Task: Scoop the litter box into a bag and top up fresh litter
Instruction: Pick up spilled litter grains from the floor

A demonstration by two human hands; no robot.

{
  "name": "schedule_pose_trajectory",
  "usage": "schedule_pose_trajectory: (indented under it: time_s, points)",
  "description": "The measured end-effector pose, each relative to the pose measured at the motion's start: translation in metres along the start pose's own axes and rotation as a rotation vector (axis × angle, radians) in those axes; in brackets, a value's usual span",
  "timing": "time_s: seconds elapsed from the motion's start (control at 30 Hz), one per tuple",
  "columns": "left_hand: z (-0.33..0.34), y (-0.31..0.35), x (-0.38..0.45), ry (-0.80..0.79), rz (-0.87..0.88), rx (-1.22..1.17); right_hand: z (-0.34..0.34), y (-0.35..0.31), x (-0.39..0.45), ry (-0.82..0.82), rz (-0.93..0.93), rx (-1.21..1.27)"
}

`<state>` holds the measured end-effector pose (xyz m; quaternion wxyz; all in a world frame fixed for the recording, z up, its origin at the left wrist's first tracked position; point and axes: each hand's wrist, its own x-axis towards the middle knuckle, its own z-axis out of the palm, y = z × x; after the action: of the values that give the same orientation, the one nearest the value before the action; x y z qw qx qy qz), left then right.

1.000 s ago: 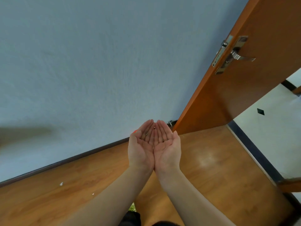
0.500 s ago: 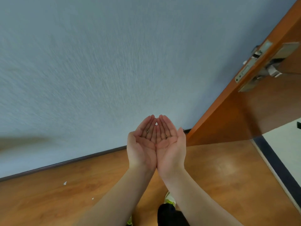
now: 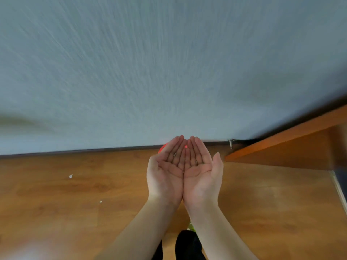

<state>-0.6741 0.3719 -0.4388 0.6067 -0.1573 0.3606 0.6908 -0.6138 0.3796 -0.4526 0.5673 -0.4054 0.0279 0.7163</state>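
Cupping our left hand (image 3: 165, 175) and right hand (image 3: 201, 173) open, a few dark specks in them, we see no litter box, bag or scoop, only something red (image 3: 161, 148) at twelve o'clock.

Our view swings left and down: the orange door (image 3: 293, 145) slides right, its handle leaves view, more floor (image 3: 75, 203) shows.

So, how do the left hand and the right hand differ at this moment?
The left hand shows one small dark grain on its fingers; the right hand shows a few. The right hand's thumb stands out clearly, while the left hand's thumb is less distinct. Both are open, palms up, edges touching, cupped together.
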Motion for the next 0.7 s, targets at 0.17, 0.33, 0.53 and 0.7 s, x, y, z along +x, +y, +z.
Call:
schedule_pose_trajectory:
  time_s: [0.17, 0.33, 0.53, 0.7]
  points:
    - [-0.082, -0.02, 0.077, 0.05, -0.02, 0.053, -0.067, 0.059, 0.066, 0.042, 0.017, 0.03]
    - [-0.166, -0.047, 0.16, 0.109, -0.048, 0.057, -0.151, 0.129, 0.143, 0.008, -0.021, -0.059]
    - [-0.239, -0.08, 0.253, 0.168, -0.075, 0.052, -0.244, 0.184, 0.239, 0.072, -0.084, -0.295]
    - [-0.28, -0.105, 0.327, 0.199, -0.082, 0.076, -0.284, 0.211, 0.304, 0.141, -0.074, -0.29]
